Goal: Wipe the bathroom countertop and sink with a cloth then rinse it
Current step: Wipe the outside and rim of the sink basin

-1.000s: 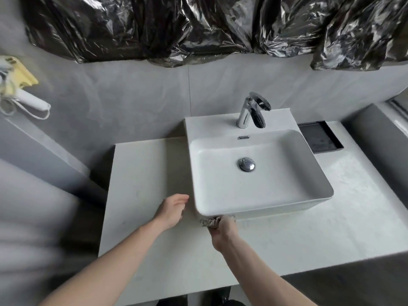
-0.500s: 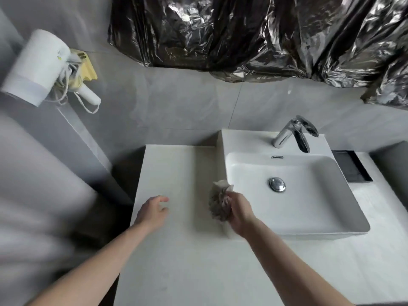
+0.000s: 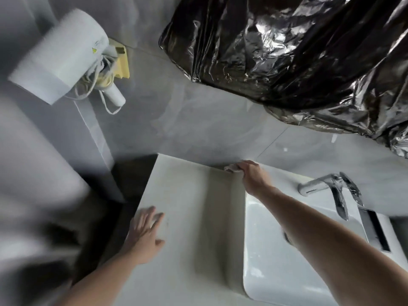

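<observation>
My right hand (image 3: pixel 252 178) grips a crumpled grey cloth (image 3: pixel 230 173) and presses it at the back left corner of the white sink (image 3: pixel 265 261), where the sink meets the wall. Most of the cloth is hidden under the fingers. My left hand (image 3: pixel 145 230) lies flat with fingers spread on the pale countertop (image 3: pixel 187 206), near its left edge. My right forearm crosses over the basin. The chrome faucet (image 3: pixel 331 191) stands at the back of the sink, to the right of my right hand.
A white hair dryer (image 3: pixel 59 56) with a coiled cord hangs on the grey wall at upper left. Crinkled dark foil (image 3: pixel 298 51) covers the wall above the sink. A dark gap (image 3: pixel 123 184) drops off left of the countertop.
My right hand has carried the cloth from the sink's front, along its left side, to the back corner by the wall. My left hand slid left on the countertop. The view has tilted.
</observation>
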{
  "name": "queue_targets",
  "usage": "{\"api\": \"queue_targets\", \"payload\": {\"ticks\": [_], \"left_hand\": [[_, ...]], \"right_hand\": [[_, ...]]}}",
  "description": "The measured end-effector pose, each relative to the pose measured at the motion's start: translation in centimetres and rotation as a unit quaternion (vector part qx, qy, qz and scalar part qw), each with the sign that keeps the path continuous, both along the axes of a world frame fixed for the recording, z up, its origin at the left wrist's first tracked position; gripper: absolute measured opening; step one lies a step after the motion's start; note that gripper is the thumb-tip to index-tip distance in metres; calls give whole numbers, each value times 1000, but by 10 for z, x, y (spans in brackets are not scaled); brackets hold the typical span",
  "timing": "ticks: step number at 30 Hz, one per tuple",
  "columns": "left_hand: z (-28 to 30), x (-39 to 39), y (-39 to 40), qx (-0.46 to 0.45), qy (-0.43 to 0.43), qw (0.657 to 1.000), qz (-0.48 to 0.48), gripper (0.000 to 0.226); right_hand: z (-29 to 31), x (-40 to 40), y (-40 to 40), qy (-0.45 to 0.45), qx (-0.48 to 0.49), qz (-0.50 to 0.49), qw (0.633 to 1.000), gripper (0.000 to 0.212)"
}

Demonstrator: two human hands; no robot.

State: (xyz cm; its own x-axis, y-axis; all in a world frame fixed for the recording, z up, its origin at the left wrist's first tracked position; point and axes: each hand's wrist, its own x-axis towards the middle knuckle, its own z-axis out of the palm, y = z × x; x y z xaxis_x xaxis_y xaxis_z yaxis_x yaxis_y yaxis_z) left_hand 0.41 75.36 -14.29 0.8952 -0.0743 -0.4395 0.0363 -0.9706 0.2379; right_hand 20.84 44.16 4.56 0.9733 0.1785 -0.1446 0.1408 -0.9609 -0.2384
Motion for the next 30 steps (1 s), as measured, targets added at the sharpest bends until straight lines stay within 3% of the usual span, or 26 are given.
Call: {"api": "queue_targets", "payload": {"ticks": [4, 6, 10, 12, 20, 25, 30], "left_hand": [[-21, -15, 7, 19, -45, 998, -34, 93], [-26, -14, 6, 18, -72, 997, -31, 95], [-29, -16, 4, 10, -80, 996, -27, 95], [-31, -16, 4, 2, -76, 997, -25, 95], [-28, -14, 4, -21, -43, 999, -3, 93], [-26, -13, 5, -17, -40, 999, 1, 92], [-24, -11, 2, -21, -39, 999, 4, 91]], "right_hand": [[-26, 35, 12, 85, -77, 93, 989, 38], [-43, 44, 16, 143, -167, 106, 970, 33], [-63, 40, 21, 197, -428, 162, 867, 36], [-67, 33, 23, 204, -490, 188, 826, 47], [-70, -76, 35, 278, -512, 283, 762, 47], [-67, -58, 34, 289, -496, 284, 768, 46], [-70, 9, 23, 210, -525, 230, 792, 47]]}}
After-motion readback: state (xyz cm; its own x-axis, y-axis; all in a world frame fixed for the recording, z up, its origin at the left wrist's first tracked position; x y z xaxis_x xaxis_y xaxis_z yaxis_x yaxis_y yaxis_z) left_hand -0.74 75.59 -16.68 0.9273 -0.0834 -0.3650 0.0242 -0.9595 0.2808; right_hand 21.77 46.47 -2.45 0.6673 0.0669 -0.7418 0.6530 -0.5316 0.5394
